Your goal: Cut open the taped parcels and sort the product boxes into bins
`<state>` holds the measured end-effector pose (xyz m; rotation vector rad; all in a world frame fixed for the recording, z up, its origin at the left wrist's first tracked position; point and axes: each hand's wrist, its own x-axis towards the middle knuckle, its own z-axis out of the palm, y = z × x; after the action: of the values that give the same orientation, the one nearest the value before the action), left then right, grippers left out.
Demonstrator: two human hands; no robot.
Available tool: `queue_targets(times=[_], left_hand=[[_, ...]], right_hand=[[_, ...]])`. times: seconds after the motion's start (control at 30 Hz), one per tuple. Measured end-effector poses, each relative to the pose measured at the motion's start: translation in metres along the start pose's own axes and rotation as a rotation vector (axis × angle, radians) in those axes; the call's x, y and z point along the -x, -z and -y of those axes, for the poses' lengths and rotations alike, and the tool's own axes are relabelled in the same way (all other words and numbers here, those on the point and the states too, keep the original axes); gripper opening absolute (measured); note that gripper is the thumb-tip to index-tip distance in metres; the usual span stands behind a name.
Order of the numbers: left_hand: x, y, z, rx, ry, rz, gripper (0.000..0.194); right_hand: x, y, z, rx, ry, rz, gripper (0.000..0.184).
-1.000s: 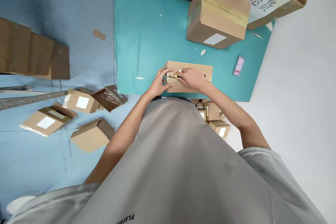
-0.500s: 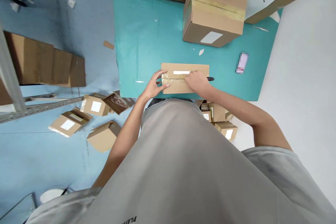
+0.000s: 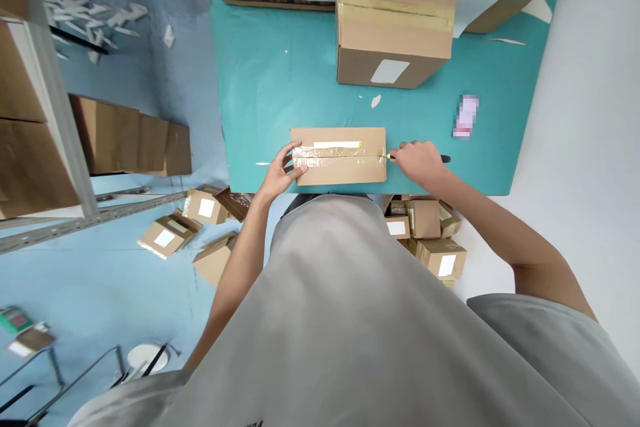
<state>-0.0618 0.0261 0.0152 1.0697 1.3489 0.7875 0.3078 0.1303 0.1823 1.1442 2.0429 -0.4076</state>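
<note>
A small cardboard box (image 3: 340, 174) lies flat near the front edge of the teal table, with clear tape along its middle seam and a white label strip on top. My left hand (image 3: 281, 172) grips its left end, thumb and fingers on either side of the taped seam. Just off the box's right end, my right hand (image 3: 420, 161) is closed around a utility knife (image 3: 446, 159). The knife's dark handle end sticks out behind the fist, and its yellow tip points at the seam's right end. The fist hides most of the knife.
A larger taped box (image 3: 395, 20) stands at the back of the teal table (image 3: 275, 80), before bins with paper signs. A pixelated pink item (image 3: 466, 117) lies at the right. Opened boxes (image 3: 170, 235) litter the floor on the left; more boxes (image 3: 443, 257) sit below on the right.
My right hand has moved right along the seam, from the top of the box to beyond its right end, with the knife. My left hand still holds the left end.
</note>
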Motion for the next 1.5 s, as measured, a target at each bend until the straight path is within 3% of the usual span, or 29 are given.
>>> queue_targets(times=[0.23, 0.43, 0.53, 0.67, 0.77, 0.87, 0.97, 1.07, 1.13, 1.23, 1.37, 1.43, 1.5], left_hand=[[0.004, -0.006, 0.000, -0.030, 0.000, -0.085, 0.090], [0.003, -0.010, -0.002, -0.013, 0.025, -0.115, 0.091], [0.000, -0.010, 0.000, -0.015, 0.018, -0.111, 0.089], [0.004, 0.004, 0.010, 0.007, 0.009, -0.109, 0.089], [0.015, 0.029, 0.023, 0.055, 0.031, -0.165, 0.093], [0.025, 0.054, 0.037, 0.069, 0.042, -0.232, 0.092], [0.028, 0.071, 0.047, 0.060, 0.040, -0.269, 0.091], [0.024, 0.081, 0.056, 0.079, 0.046, -0.293, 0.093], [0.018, 0.083, 0.063, 0.082, 0.052, -0.293, 0.093], [0.003, 0.072, 0.074, 0.081, 0.097, -0.215, 0.104], [-0.030, 0.022, 0.081, 0.074, 0.158, -0.023, 0.127], [-0.044, -0.003, 0.080, 0.062, 0.136, 0.076, 0.129], [-0.053, -0.017, 0.075, 0.028, 0.070, 0.129, 0.123]], right_hand=[[-0.004, -0.012, -0.029, -0.011, 0.089, -0.024, 0.037], [-0.007, -0.015, -0.021, 0.014, 0.099, -0.069, 0.038], [-0.004, -0.019, -0.029, -0.005, 0.124, -0.095, 0.039], [0.003, -0.036, -0.071, -0.120, 0.016, -0.183, 0.037], [-0.004, -0.061, -0.087, -0.425, -0.101, -0.348, 0.042], [-0.029, -0.089, -0.059, -0.942, -0.205, -0.367, 0.055], [-0.056, -0.107, 0.003, -1.394, -0.270, -0.322, 0.059], [-0.067, -0.108, 0.057, -1.610, -0.288, -0.287, 0.062], [-0.061, -0.100, 0.072, -1.663, -0.308, -0.319, 0.062], [-0.039, -0.082, 0.066, -1.634, -0.342, -0.439, 0.062], [-0.006, -0.060, 0.037, -1.435, -0.381, -0.554, 0.065], [0.002, -0.052, 0.032, -1.292, -0.414, -0.560, 0.062], [0.004, -0.047, 0.037, -1.159, -0.442, -0.543, 0.061]])
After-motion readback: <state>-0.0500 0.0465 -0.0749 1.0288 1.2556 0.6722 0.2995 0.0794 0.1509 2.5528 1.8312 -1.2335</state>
